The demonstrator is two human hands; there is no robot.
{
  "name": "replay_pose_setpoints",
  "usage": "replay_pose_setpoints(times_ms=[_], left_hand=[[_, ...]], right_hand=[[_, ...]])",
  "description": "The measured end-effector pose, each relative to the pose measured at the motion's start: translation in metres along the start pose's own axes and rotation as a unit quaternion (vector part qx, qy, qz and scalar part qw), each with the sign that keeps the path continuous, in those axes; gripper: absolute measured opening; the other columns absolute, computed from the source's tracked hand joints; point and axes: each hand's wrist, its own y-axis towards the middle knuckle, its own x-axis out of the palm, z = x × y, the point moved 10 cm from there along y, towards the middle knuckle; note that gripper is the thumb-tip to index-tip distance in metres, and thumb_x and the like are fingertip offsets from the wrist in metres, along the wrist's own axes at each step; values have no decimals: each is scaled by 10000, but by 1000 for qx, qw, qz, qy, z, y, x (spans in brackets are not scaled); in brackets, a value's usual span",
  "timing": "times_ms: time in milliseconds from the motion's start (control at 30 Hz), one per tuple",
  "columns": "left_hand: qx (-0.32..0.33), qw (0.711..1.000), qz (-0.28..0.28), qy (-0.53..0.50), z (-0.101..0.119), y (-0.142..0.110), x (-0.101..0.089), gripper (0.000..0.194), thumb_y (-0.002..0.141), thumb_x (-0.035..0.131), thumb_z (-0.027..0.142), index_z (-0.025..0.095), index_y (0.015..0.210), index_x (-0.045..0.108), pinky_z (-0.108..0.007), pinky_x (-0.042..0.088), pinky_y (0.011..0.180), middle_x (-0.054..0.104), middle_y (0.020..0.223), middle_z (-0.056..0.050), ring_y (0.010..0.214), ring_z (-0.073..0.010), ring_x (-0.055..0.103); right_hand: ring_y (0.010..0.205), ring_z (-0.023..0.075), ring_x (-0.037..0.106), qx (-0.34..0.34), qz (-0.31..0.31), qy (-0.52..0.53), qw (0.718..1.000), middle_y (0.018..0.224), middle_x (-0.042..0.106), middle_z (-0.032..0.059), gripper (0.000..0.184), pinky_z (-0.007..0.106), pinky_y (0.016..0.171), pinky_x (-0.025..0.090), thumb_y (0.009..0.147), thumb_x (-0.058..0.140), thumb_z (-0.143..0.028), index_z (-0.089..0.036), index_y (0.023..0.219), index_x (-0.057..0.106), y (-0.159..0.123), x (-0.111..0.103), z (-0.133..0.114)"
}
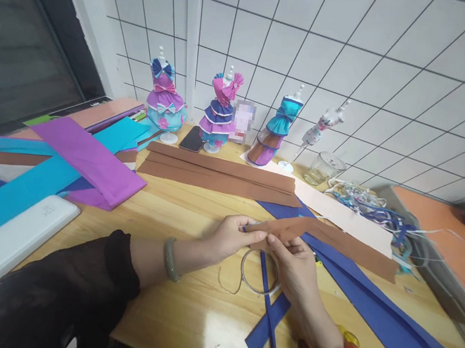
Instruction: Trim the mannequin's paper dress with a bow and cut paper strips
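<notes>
My left hand [231, 236] and my right hand [295, 266] meet over the wooden table [175, 312], both pinching the near end of a long brown fabric strip [336, 243] that runs off to the right. Beneath my hands lies a clear tape ring [247, 279] and a narrow dark blue strip [268, 321]. A wide dark blue fabric piece [393, 329] stretches under the brown strip to the right. A green bangle sits on my left wrist, and a bead bracelet on my right.
Folded brown fabric [219, 175] lies behind my hands. Purple fabric [93, 161] and teal fabric [3, 196] lie left, beside a white box [5, 241]. Several small mannequins in dresses [220, 113], a phone [192, 139], a glass cup [324, 168] and tangled ribbons [372, 211] line the tiled wall.
</notes>
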Motion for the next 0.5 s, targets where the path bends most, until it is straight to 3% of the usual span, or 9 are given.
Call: replay_pose_setpoints(times_ms=[300, 500], left_hand=[[-42, 998, -13, -40, 8, 5, -2, 369, 669, 687, 430, 110, 845, 634, -230, 401, 614, 618, 785, -45, 646, -91, 531], [-66, 997, -17, -31, 7, 9, -5, 368, 650, 698, 424, 107, 827, 640, -182, 310, 431, 601, 790, -50, 554, -58, 476]], right_hand=[[648, 107, 587, 36, 20, 51, 998, 735, 681, -20, 125, 232, 649, 477, 614, 773, -261, -223, 674, 669, 0, -2, 3], [626, 108, 576, 63, -1, 64, 996, 711, 675, -14, 127, 234, 619, 469, 626, 767, -289, -219, 688, 680, 1, 2, 6]])
